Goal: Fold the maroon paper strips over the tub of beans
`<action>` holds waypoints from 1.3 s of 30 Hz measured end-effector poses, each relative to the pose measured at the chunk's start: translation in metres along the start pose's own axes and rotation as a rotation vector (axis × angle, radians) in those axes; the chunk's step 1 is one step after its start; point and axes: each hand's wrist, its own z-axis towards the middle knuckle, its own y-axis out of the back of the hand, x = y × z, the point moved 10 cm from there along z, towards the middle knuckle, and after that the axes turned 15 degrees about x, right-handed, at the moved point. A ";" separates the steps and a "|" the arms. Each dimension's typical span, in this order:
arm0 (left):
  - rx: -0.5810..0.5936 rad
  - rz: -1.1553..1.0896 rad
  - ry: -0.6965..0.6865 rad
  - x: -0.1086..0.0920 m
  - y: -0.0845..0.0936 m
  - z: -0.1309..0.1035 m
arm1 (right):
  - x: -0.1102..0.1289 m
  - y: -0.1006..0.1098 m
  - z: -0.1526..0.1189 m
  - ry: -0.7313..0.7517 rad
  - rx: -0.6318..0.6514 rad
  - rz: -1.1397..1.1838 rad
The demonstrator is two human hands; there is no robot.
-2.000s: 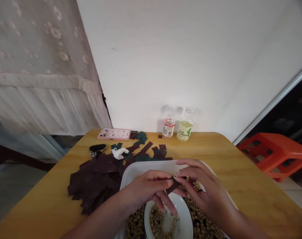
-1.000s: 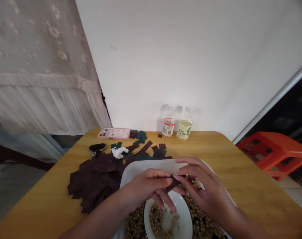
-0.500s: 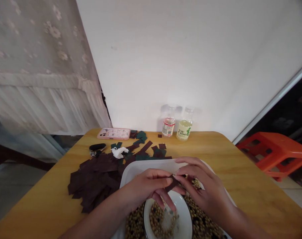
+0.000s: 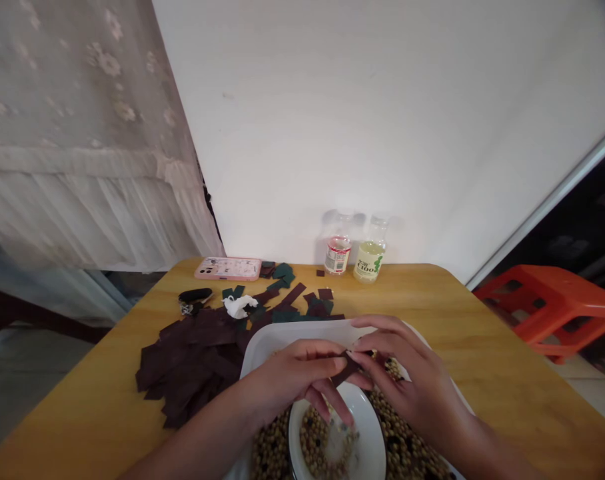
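Note:
A small dark brown strip [image 4: 343, 373] is pinched between both hands, above a white bowl [image 4: 370, 427]. My left hand [image 4: 305, 370] is closed on its left side, thumb on top, with the lower fingers hanging over the bowl. From the right, my right hand [image 4: 407, 370] pinches the strip's upper end with thumb and index finger. Something tiny and pale shows at that fingertip, too small to name. Small tan and dark beads [image 4: 312, 443] lie in the bowl. It sits in a white tub [image 4: 262, 340] holding many more such beads.
Left of the tub is a heap of dark brown strips [image 4: 197, 367], with dark green pieces [image 4: 285, 273] behind. A pink phone [image 4: 227, 268], a black key fob [image 4: 195, 295] and crumpled white tissue [image 4: 240, 306] lie nearby. Two bottles [image 4: 338, 250] stand by the wall. An orange stool [image 4: 562, 300] is at right.

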 end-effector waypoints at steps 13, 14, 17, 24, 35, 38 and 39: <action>-0.015 0.021 0.021 0.001 0.002 0.000 | 0.000 0.001 0.001 -0.014 -0.008 0.043; -0.019 0.021 0.026 0.001 0.002 0.000 | 0.000 0.001 0.001 -0.014 -0.007 0.045; -0.030 0.019 0.034 0.002 0.003 -0.001 | 0.001 0.002 0.001 -0.013 -0.003 0.036; -0.029 0.032 0.038 0.002 0.002 -0.001 | 0.001 0.002 0.002 -0.011 -0.004 0.035; 0.002 0.057 0.053 0.001 -0.003 -0.001 | -0.002 0.001 -0.001 -0.033 -0.020 0.019; 0.004 0.069 0.066 0.001 -0.004 -0.001 | -0.002 0.003 -0.001 -0.043 -0.044 0.010; 0.003 0.070 0.073 0.001 -0.004 -0.001 | -0.004 0.005 -0.001 -0.052 -0.058 0.018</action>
